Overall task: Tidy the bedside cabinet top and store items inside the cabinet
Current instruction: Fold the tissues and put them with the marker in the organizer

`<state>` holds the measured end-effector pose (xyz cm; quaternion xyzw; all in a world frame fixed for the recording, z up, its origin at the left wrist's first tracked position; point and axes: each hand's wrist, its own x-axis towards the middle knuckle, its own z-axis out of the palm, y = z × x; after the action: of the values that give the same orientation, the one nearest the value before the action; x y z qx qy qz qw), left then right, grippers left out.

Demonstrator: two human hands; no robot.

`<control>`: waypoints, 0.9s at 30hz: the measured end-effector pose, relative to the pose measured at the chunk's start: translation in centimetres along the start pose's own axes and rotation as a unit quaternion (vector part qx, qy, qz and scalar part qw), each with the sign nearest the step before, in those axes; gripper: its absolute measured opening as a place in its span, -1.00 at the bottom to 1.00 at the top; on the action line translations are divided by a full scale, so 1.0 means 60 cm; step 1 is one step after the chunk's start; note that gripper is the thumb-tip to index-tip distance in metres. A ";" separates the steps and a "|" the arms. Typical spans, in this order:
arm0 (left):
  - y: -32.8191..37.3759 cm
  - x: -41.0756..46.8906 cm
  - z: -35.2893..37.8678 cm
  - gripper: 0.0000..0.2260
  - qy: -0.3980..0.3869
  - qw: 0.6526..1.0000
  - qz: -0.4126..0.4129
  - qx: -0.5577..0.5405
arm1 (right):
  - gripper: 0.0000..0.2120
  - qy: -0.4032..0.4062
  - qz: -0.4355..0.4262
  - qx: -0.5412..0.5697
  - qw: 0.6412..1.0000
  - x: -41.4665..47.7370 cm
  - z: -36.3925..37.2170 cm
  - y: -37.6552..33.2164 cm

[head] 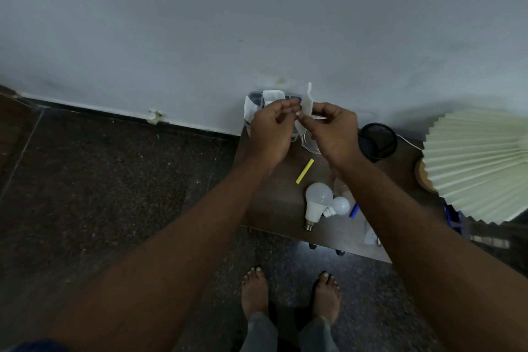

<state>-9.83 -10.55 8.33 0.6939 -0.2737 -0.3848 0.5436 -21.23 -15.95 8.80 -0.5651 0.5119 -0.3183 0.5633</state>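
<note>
Both hands are raised over the back of the dark bedside cabinet top [274, 203]. My left hand [271, 128] and my right hand [331, 128] each pinch a white tissue [307, 103] between them. Behind the left hand stands a grey tissue box [255, 98] with more white tissue poking out. A clear glass [310, 143] is partly hidden under my right hand. On the top lie a yellow stick [304, 171], a large white bulb [316, 203], a small white bulb [338, 206] and a blue stick [354, 211].
A black mesh cup [377, 141] stands at the back right. A pleated cream lampshade [480, 163] overhangs the right side. A small white thing [371, 237] lies near the front edge. The wall is just behind; dark speckled floor lies left, and my bare feet stand in front.
</note>
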 end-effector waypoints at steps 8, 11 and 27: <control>0.010 0.021 -0.004 -0.71 -0.021 0.997 0.038 0.067 | -0.54 -0.033 -0.043 -0.087 0.995 0.022 -0.002 -0.003; 0.006 0.037 -0.004 -0.69 -0.032 0.996 0.039 0.070 | -0.51 -0.050 -0.057 -0.111 0.991 0.030 0.000 -0.014; -0.046 0.073 0.023 -0.62 -0.050 0.991 0.027 0.121 | -0.50 -0.061 -0.046 -0.142 0.987 0.080 0.010 0.036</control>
<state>-8.65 -14.07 4.47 0.7271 -0.3638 -0.3676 0.4515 -19.84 -19.95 5.59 -0.6810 0.4897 -0.2329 0.4921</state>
